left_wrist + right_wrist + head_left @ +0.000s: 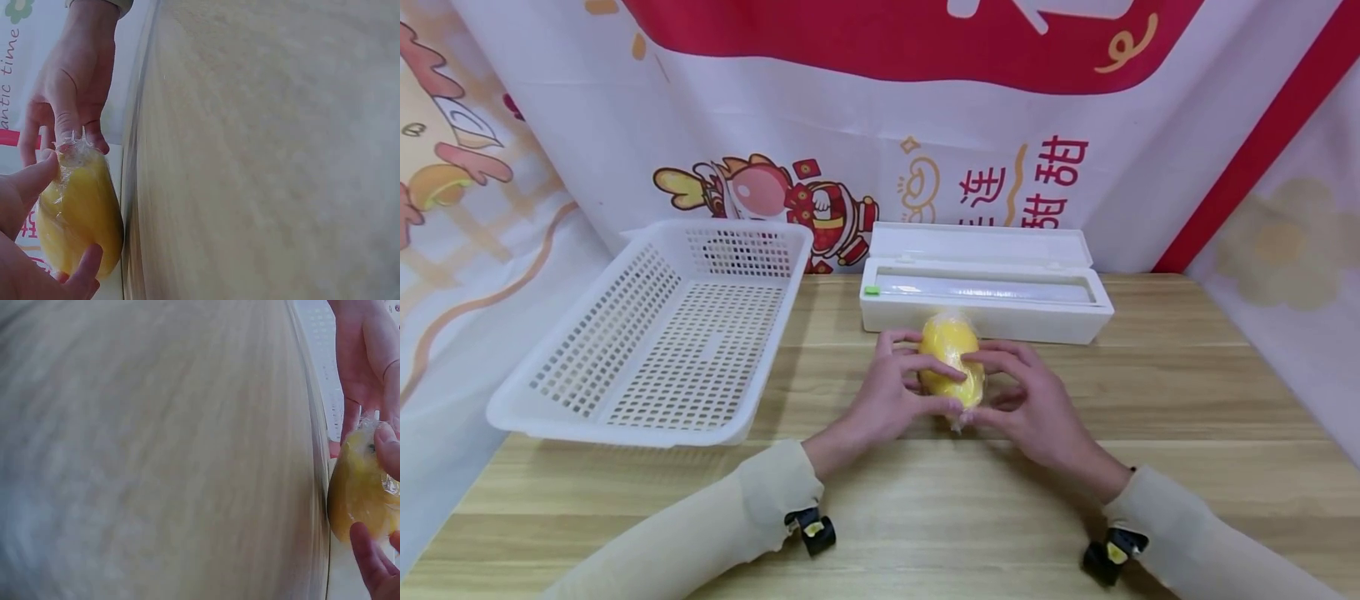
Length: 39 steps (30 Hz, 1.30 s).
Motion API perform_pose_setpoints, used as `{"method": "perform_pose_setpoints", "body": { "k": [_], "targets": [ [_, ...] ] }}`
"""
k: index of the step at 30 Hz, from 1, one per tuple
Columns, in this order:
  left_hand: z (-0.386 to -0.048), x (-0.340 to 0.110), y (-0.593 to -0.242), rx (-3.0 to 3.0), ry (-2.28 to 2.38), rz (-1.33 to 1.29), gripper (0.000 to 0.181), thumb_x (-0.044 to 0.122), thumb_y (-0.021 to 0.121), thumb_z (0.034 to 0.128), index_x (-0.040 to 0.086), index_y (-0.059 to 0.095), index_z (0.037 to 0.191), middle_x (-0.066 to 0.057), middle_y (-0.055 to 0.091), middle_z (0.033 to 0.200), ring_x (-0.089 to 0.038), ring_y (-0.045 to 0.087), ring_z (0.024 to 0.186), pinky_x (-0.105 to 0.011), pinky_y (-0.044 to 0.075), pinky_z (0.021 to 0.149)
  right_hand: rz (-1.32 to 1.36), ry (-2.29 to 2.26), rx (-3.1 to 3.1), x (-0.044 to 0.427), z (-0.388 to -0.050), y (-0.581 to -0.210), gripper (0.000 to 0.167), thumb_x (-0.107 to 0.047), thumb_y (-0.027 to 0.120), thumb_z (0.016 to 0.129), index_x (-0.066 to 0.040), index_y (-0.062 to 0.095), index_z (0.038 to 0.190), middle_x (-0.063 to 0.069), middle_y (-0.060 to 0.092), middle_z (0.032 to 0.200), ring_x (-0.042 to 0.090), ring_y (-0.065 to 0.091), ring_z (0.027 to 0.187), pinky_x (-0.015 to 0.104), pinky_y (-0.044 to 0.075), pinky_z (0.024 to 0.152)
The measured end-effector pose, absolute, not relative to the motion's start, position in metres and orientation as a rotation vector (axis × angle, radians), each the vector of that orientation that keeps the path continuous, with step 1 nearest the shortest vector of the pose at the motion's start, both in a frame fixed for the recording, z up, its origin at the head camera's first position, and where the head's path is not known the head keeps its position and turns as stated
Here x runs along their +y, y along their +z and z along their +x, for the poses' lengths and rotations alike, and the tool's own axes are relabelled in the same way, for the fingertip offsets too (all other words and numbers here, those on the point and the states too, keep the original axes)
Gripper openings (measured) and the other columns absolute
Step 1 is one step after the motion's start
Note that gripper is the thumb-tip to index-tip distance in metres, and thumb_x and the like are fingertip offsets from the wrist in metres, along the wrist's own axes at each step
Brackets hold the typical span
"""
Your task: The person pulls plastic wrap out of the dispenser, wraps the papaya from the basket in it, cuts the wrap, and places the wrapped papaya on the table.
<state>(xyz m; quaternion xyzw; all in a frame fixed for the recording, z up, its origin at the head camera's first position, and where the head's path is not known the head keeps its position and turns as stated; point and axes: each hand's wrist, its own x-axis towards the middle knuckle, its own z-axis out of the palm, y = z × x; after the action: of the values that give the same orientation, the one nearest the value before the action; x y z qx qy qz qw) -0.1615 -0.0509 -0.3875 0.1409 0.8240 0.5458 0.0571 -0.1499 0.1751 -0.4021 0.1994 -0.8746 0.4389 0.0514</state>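
A yellow oval fruit (943,343), wrapped in clear cling film, is held between both hands near the middle of the table. From the left, my left hand (886,392) curls its fingers and thumb round it. My right hand (1039,408) grips the opposite side, its thumb close to the left thumb at the near end. There the film is gathered into a crinkled tuft, also seen on the fruit (87,206) in the left wrist view. The right wrist view shows the wrapped fruit (356,494) partly, cut by the frame's edge.
Just behind the fruit stands a white dispenser box (985,318), lid raised, with a roll of cling film (985,289) inside. A white perforated plastic basket (625,429) is on the left. Printed cloth (850,108) hangs behind the wooden table (925,517).
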Motion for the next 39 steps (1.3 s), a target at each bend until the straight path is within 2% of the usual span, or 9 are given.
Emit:
{"method": "perform_pose_setpoints", "body": {
  "k": [8, 11, 15, 20, 23, 28, 34, 36, 39],
  "targets": [
    [-0.160, -0.055, -0.385, 2.443, 1.700, 0.392, 0.025, 0.028, 0.092, 0.0833, 0.023, 0.085, 0.107, -0.003, 0.036, 0.160, -0.025, 0.050, 0.139, -0.037, 0.060, 0.102, 0.611, 1.331, -2.588, 0.175, -0.148, -0.403, 0.047, -0.021, 0.091, 0.084, -0.024, 0.078, 0.129, 0.006, 0.053, 0.152, 0.033, 0.063, 0.129, 0.033, 0.064, 0.085],
    [-0.158, -0.059, -0.385, 2.425, 1.709, 0.434, 0.031, 0.027, 0.095, 0.0804, 0.022, 0.084, 0.109, -0.002, 0.036, 0.163, -0.025, 0.050, 0.140, -0.037, 0.060, 0.103, 0.604, 1.360, -2.560, 0.173, -0.147, -0.403, 0.044, -0.020, 0.090, 0.085, -0.023, 0.079, 0.127, 0.005, 0.054, 0.151, 0.032, 0.063, 0.128, 0.030, 0.063, 0.085],
    [-0.156, -0.061, -0.386, 2.417, 1.707, 0.467, 0.041, 0.020, 0.099, 0.0735, 0.021, 0.084, 0.111, -0.002, 0.033, 0.165, -0.026, 0.061, 0.130, -0.035, 0.061, 0.100, 0.584, 1.390, -2.536, 0.170, -0.146, -0.403, 0.040, -0.020, 0.090, 0.086, -0.022, 0.080, 0.124, 0.004, 0.056, 0.149, 0.030, 0.062, 0.128, 0.024, 0.062, 0.085],
    [-0.157, -0.058, -0.388, 2.450, 1.716, 0.440, 0.030, 0.014, 0.099, 0.0717, 0.014, 0.083, 0.097, -0.005, 0.038, 0.162, -0.028, 0.070, 0.117, -0.030, 0.062, 0.095, 0.499, 1.443, -2.477, 0.166, -0.147, -0.401, 0.009, -0.016, 0.083, 0.093, -0.011, 0.085, 0.100, 0.006, 0.066, 0.133, 0.026, 0.066, 0.117, 0.016, 0.060, 0.083],
    [-0.158, -0.056, -0.388, 2.474, 1.728, 0.400, 0.024, 0.013, 0.098, 0.0734, 0.013, 0.083, 0.091, -0.006, 0.042, 0.158, -0.029, 0.067, 0.121, -0.031, 0.063, 0.095, 0.512, 1.447, -2.463, 0.167, -0.148, -0.399, 0.005, -0.014, 0.081, 0.094, -0.010, 0.084, 0.095, 0.007, 0.069, 0.128, 0.026, 0.069, 0.114, 0.014, 0.060, 0.084],
    [-0.159, -0.054, -0.385, 2.532, 1.705, 0.363, 0.016, 0.016, 0.096, 0.0777, 0.016, 0.085, 0.089, -0.003, 0.043, 0.156, -0.028, 0.048, 0.142, -0.038, 0.062, 0.099, 0.599, 1.496, -2.537, 0.173, -0.148, -0.396, 0.015, -0.014, 0.079, 0.097, -0.015, 0.084, 0.111, 0.004, 0.063, 0.141, 0.027, 0.062, 0.130, 0.022, 0.060, 0.095],
    [-0.161, -0.053, -0.386, 2.537, 1.704, 0.355, 0.011, 0.020, 0.094, 0.0806, 0.019, 0.084, 0.086, -0.006, 0.039, 0.157, -0.033, 0.038, 0.150, -0.047, 0.053, 0.111, 0.695, 1.464, -2.699, 0.182, -0.147, -0.398, 0.045, -0.013, 0.086, 0.089, -0.029, 0.076, 0.130, -0.006, 0.044, 0.160, 0.027, 0.049, 0.143, 0.055, 0.050, 0.115],
    [-0.162, -0.052, -0.387, 2.534, 1.705, 0.341, 0.011, 0.020, 0.094, 0.0806, 0.021, 0.084, 0.086, -0.006, 0.039, 0.157, -0.034, 0.037, 0.150, -0.050, 0.049, 0.114, 0.744, 1.424, -2.726, 0.183, -0.147, -0.399, 0.056, -0.011, 0.091, 0.084, -0.031, 0.074, 0.133, -0.006, 0.039, 0.163, 0.027, 0.048, 0.143, 0.057, 0.050, 0.114],
    [-0.162, -0.053, -0.388, 2.527, 1.710, 0.328, 0.011, 0.020, 0.094, 0.0813, 0.021, 0.084, 0.086, -0.007, 0.039, 0.157, -0.033, 0.037, 0.150, -0.050, 0.051, 0.113, 0.799, 1.358, -2.737, 0.182, -0.148, -0.400, 0.068, -0.010, 0.096, 0.076, -0.033, 0.070, 0.134, -0.003, 0.034, 0.165, 0.028, 0.049, 0.143, 0.052, 0.055, 0.111]
  ]
}}
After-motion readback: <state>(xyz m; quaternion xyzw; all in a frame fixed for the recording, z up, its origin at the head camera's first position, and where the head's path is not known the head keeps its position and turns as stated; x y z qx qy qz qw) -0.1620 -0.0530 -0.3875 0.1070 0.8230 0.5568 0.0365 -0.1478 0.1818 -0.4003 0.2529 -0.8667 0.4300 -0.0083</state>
